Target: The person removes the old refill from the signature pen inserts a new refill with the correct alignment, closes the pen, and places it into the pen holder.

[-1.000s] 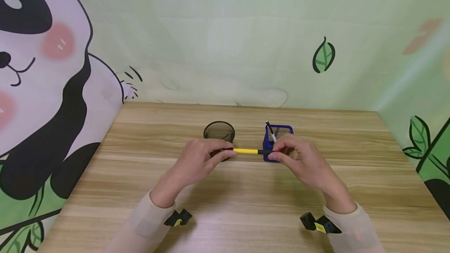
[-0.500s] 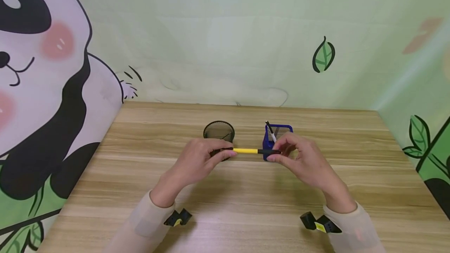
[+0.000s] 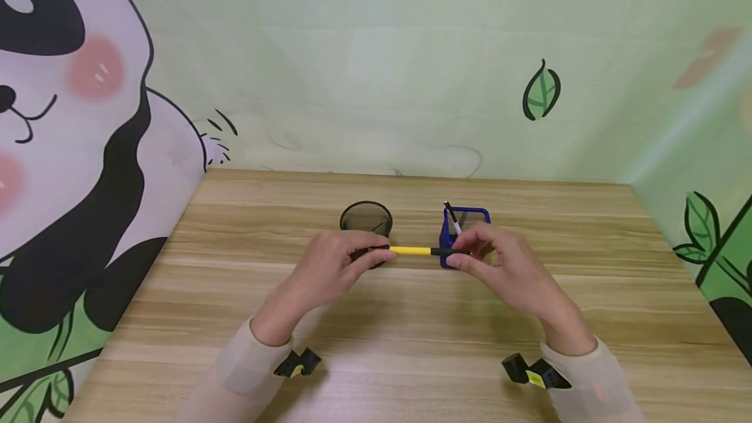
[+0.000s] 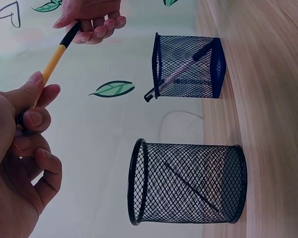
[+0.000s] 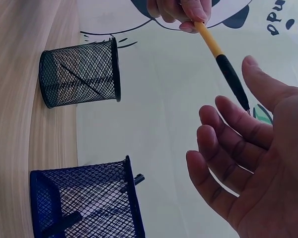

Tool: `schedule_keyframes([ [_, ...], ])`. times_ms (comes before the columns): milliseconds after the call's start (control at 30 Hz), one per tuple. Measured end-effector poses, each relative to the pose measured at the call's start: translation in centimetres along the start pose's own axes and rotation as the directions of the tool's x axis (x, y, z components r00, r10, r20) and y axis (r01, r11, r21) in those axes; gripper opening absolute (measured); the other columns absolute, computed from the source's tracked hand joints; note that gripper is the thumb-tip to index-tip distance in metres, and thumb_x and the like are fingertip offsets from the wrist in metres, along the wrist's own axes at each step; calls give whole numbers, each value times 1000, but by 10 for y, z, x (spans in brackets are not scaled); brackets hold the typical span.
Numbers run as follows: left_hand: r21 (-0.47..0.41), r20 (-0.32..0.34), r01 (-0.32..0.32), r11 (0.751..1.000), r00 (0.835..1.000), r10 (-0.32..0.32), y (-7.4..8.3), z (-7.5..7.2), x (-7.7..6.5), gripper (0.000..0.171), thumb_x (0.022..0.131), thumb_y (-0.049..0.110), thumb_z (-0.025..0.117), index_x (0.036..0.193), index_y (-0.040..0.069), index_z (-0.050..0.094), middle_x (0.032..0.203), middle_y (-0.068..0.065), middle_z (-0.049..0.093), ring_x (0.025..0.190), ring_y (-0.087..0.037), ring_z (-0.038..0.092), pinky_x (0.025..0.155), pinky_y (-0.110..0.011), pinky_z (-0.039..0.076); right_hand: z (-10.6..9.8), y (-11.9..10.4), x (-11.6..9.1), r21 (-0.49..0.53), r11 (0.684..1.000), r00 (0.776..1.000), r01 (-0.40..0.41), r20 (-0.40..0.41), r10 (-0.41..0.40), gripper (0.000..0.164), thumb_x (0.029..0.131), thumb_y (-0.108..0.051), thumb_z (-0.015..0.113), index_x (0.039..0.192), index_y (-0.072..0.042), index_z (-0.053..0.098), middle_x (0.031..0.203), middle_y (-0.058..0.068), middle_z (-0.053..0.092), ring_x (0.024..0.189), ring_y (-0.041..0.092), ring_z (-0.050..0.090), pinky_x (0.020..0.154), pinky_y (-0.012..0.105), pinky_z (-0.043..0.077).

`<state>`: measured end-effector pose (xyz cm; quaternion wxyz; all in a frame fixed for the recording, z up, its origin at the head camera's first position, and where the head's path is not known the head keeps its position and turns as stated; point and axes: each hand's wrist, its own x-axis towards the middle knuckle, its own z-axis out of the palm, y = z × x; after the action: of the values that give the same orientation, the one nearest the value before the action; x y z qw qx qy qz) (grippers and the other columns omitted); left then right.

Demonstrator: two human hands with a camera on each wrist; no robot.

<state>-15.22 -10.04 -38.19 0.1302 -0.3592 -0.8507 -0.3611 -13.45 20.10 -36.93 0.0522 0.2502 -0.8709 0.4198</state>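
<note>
A pen with a yellow barrel and black grip lies level between my hands. My left hand pinches its left end between thumb and fingers. My right hand is at the black end; in the right wrist view its thumb stands apart from the pen and its fingers are loosely bent. The bare pen tip points at the right index finger. Behind the hands stand a round black mesh pen cup and a blue mesh pen holder. A black-and-white marker leans in the blue one.
Both holders stand on a wood-grain table, partly covered by the hands in the head view. A thin dark line shows through the black cup's mesh. A pale green cloth with a panda print hangs behind the table.
One second ago the right thumb and fingers pinched the pen's black end; they have since parted from it. The left hand and the pen stay almost in place.
</note>
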Motion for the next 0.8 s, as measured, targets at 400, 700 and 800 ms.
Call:
schedule_keyframes([
  [400,-17,-15,-19,1000,1000,19,0,0,1,17,96,26,74,106,15,82,81,6,75,55,1,42,51,-19,39,-1,5,1,6,1000,999,18,31,-18,25,106,-11,58,85,-18,68,84,-5,67,79,12,61,71,27,50],
  [700,-6,-23,-27,1000,999,26,-1,1,1,16,95,26,76,106,15,82,79,4,76,53,0,39,50,-19,36,1,8,1,5,999,998,51,27,-51,33,108,-10,54,79,-19,68,79,-7,66,71,8,56,66,25,47],
  [800,2,-28,-29,1000,999,29,-2,2,1,16,94,25,77,105,15,82,77,5,75,53,1,38,50,-18,35,2,8,1,-8,998,998,62,20,-62,34,108,-10,54,78,-20,67,77,-8,63,67,6,50,63,24,44],
])
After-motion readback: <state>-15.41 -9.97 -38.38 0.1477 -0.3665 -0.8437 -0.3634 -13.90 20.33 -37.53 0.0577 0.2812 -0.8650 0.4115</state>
